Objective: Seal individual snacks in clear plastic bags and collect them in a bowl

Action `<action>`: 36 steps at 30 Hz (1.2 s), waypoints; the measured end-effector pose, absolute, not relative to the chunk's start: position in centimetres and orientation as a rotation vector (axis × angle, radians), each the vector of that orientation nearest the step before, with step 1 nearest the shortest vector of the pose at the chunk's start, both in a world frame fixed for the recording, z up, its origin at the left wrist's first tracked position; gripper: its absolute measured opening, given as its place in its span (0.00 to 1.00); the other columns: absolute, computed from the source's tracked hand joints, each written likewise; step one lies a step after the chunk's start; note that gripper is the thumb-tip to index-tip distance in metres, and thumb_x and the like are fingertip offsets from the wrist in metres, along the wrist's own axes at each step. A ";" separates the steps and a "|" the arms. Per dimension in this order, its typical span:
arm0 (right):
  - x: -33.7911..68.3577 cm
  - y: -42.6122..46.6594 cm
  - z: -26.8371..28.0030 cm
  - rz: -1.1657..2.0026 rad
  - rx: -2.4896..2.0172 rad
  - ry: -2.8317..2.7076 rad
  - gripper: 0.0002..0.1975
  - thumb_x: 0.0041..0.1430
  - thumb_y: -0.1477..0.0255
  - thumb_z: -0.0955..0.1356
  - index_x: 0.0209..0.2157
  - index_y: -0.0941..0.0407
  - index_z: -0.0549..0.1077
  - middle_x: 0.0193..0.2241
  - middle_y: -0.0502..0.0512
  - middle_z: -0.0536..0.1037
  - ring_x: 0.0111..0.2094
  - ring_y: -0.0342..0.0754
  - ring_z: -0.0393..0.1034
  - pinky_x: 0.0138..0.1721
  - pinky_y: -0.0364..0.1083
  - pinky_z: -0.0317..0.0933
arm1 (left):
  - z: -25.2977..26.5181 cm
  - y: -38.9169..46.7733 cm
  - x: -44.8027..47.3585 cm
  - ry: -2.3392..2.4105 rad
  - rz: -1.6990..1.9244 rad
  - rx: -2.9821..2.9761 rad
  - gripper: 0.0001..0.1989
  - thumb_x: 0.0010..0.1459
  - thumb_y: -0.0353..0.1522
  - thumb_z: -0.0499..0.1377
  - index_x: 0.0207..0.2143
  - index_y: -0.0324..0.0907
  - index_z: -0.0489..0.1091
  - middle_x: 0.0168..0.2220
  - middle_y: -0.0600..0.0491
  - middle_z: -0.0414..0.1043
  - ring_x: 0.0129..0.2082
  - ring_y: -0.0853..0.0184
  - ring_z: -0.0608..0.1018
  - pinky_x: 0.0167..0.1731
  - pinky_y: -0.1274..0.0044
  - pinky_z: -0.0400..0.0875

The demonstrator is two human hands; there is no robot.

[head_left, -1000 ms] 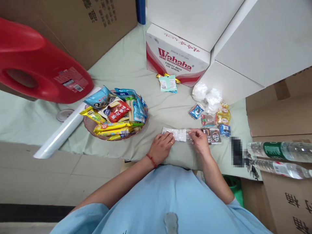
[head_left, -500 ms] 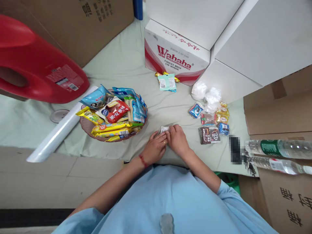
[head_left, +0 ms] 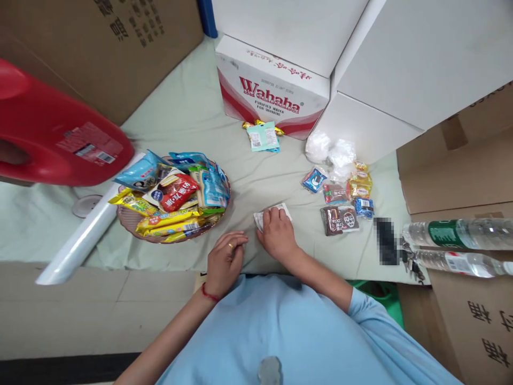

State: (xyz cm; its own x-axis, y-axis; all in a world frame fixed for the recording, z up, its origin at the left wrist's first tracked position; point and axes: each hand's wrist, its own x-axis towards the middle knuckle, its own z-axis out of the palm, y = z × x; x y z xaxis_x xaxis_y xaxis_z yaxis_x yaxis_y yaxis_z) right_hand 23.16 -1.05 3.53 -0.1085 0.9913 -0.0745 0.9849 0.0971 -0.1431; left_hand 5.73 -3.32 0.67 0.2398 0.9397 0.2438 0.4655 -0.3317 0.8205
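Note:
My right hand (head_left: pixel 277 235) lies over a small, flat whitish packet (head_left: pixel 287 210) on the cloth, its fingers bent down onto it and covering most of it. What the packet is I cannot make out. To its left, near the front edge, my left hand (head_left: pixel 225 262) is loosely curled with its fingers apart and nothing visible in it. An oval basket (head_left: pixel 127 220) of wrapped snacks stands beyond my left hand. Off to the right of my right hand lie a brown cocoa packet (head_left: pixel 333 221), a red-brown packet (head_left: pixel 335 193) and blue packets (head_left: pixel 315 179).
A red jug (head_left: pixel 76 139) and a white roll (head_left: pixel 76 240) flank the basket on the left. At the back stands a Wahaha carton (head_left: pixel 272 96), a mint-coloured packet (head_left: pixel 262 137) before it. Clear plastic wrap (head_left: pixel 340 158) and plastic bottles (head_left: pixel 441 233) are on the right.
My left hand has come off the packet and drawn back to the left. My right hand stays on the packet, now covering it from above. The view has shifted slightly.

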 end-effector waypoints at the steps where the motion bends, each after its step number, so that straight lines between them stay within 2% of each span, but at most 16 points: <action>1: 23.4 -1.2 4.1 0.264 -2.077 -2.296 0.15 0.69 0.68 0.65 0.52 0.59 0.71 0.46 0.69 0.73 0.46 0.62 0.64 0.45 0.57 0.65 | 1.0 -3.1 5.9 1.280 1.015 1.912 0.12 0.63 0.27 0.53 0.37 0.45 0.76 0.40 0.51 0.81 0.47 0.62 0.81 0.50 0.66 0.77; 4: 26.4 -1.9 6.0 0.389 -2.043 -2.193 0.17 0.68 0.77 0.61 0.55 0.58 0.72 0.48 0.67 0.76 0.48 0.60 0.67 0.48 0.56 0.66 | 1.7 -2.7 6.1 1.258 1.053 1.943 0.11 0.63 0.26 0.54 0.38 0.45 0.76 0.39 0.51 0.81 0.47 0.63 0.81 0.50 0.66 0.76; 9: 37.8 -0.7 7.5 0.664 -1.968 -1.835 0.20 0.67 0.71 0.62 0.58 0.54 0.71 0.48 0.59 0.81 0.47 0.56 0.74 0.50 0.54 0.67 | 1.3 -3.0 6.3 1.252 1.057 1.970 0.11 0.64 0.26 0.53 0.38 0.44 0.75 0.39 0.51 0.81 0.46 0.63 0.81 0.49 0.67 0.77; 12: 43.3 1.7 6.9 0.713 -2.077 -1.824 0.21 0.64 0.74 0.62 0.57 0.56 0.73 0.49 0.60 0.81 0.50 0.57 0.74 0.54 0.55 0.65 | 0.8 -3.4 6.4 1.251 1.002 1.981 0.11 0.64 0.26 0.53 0.38 0.44 0.76 0.40 0.50 0.81 0.46 0.63 0.81 0.48 0.67 0.77; 15: 45.1 3.8 5.9 0.601 -2.287 -1.849 0.21 0.64 0.76 0.62 0.57 0.60 0.73 0.52 0.65 0.79 0.54 0.58 0.73 0.55 0.52 0.63 | 0.5 -3.5 6.3 1.262 0.945 2.027 0.11 0.63 0.26 0.53 0.38 0.45 0.76 0.40 0.50 0.81 0.47 0.62 0.81 0.49 0.66 0.77; 19: 43.8 4.4 5.1 0.385 -2.495 -1.975 0.17 0.67 0.77 0.62 0.52 0.59 0.76 0.45 0.68 0.80 0.48 0.60 0.74 0.49 0.52 0.62 | -0.3 -3.4 5.4 1.328 0.954 2.120 0.12 0.62 0.26 0.53 0.39 0.45 0.75 0.40 0.50 0.81 0.49 0.60 0.81 0.51 0.64 0.75; 22: 42.7 3.9 5.3 0.205 -2.516 -2.053 0.16 0.68 0.78 0.60 0.49 0.60 0.77 0.43 0.71 0.79 0.47 0.62 0.72 0.46 0.54 0.61 | -1.7 -3.2 4.5 1.409 0.962 2.229 0.12 0.61 0.26 0.54 0.40 0.45 0.75 0.41 0.49 0.81 0.50 0.58 0.80 0.52 0.62 0.74; 27: 43.2 6.0 6.8 -0.073 -2.444 -2.009 0.16 0.69 0.71 0.61 0.40 0.57 0.80 0.40 0.69 0.77 0.46 0.62 0.67 0.44 0.54 0.60 | -3.7 -3.3 3.8 1.428 0.947 2.410 0.10 0.61 0.25 0.55 0.41 0.44 0.75 0.42 0.47 0.80 0.48 0.57 0.79 0.49 0.63 0.73; 31: 44.1 10.9 7.2 -0.149 -2.385 -1.805 0.15 0.69 0.68 0.62 0.47 0.55 0.78 0.44 0.63 0.75 0.41 0.55 0.69 0.41 0.50 0.60 | -3.7 -3.5 4.2 1.436 0.924 2.462 0.10 0.60 0.25 0.56 0.41 0.44 0.74 0.42 0.46 0.79 0.48 0.57 0.79 0.49 0.64 0.72; 36: 43.4 16.6 6.4 -0.241 -2.225 -1.697 0.18 0.66 0.62 0.66 0.53 0.57 0.73 0.50 0.63 0.71 0.43 0.54 0.69 0.41 0.49 0.61 | -3.6 -3.8 4.3 1.469 0.922 2.487 0.11 0.59 0.24 0.56 0.41 0.44 0.74 0.41 0.46 0.78 0.48 0.57 0.78 0.48 0.65 0.72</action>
State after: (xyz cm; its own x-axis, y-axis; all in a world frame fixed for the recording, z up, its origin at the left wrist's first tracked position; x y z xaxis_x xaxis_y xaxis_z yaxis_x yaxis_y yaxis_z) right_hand 43.41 16.56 6.39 0.2757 0.9030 0.3295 0.9590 -0.2351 -0.1580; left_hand 4.33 -3.76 -3.56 0.3477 0.8257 0.4442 0.7591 -0.5260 0.3836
